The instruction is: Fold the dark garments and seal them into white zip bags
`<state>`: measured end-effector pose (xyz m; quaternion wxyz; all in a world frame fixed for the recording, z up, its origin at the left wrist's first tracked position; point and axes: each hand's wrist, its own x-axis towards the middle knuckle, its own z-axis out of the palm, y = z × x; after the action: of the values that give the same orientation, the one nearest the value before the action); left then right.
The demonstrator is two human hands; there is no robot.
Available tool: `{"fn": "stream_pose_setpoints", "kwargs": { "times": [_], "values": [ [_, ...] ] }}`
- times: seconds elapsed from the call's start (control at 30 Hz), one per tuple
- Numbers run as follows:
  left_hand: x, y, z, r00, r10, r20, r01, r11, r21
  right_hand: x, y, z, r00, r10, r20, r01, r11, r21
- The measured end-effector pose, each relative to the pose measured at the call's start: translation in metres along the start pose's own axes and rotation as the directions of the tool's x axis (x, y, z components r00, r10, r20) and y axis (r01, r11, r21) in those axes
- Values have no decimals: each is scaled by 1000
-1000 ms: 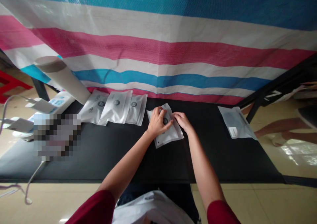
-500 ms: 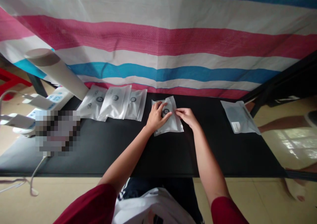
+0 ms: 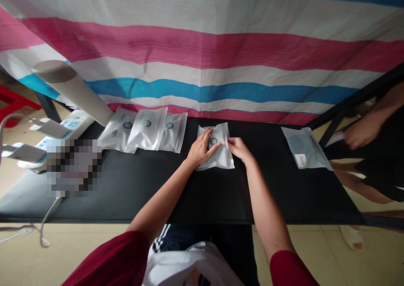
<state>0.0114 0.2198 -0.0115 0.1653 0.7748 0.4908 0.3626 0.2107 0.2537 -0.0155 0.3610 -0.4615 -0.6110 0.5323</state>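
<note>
Head camera: up on that person's head over there, looking forward and down.
Striped sheet (image 3: 202,50): straight ahead, across the top.
Tabletop (image 3: 135,193): below, seen from above.
Hands (image 3: 199,150): quite near, around the middle.

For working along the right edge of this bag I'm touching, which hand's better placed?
Likely your right hand: its fingertips are at that edge, while your left hand lies spread over the left side of the bag.
</note>
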Motion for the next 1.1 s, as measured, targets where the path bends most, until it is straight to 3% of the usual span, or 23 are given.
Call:
{"fn": "stream_pose_setpoints", "kwargs": {
  "times": [0.2,0.4,0.6,0.73,0.8,0.93,1.0,1.1],
  "values": [
    [-1,-1,-1,996,40,73,-45,997,64,-2,-8,7,992,1,-127,-41,951,-308],
    [0,-1,0,989,47,139,-63,991,114,-3,-11,11,984,39,-171,-112,890,-442],
    [-1,0,6,981,22,192,-62,976,208,-5,-6,-3,972,95,-213,-150,953,-263],
    [-2,2,9,979,1,205,-59,960,274,-16,-11,-24,936,120,-330,-192,962,-195],
    [-3,2,9,976,-9,217,-56,955,292,-21,-13,-37,886,111,-451,-185,975,-123],
    [-3,3,6,961,-16,276,-72,950,304,-24,-18,-57,722,128,-680,-53,990,130],
    [-2,3,4,953,-4,301,-87,953,290,-23,-21,-58,730,141,-669,62,961,270],
    [-1,1,2,954,31,298,-101,969,225,-19,-27,-44,821,131,-555,94,929,358]
  ]
}}
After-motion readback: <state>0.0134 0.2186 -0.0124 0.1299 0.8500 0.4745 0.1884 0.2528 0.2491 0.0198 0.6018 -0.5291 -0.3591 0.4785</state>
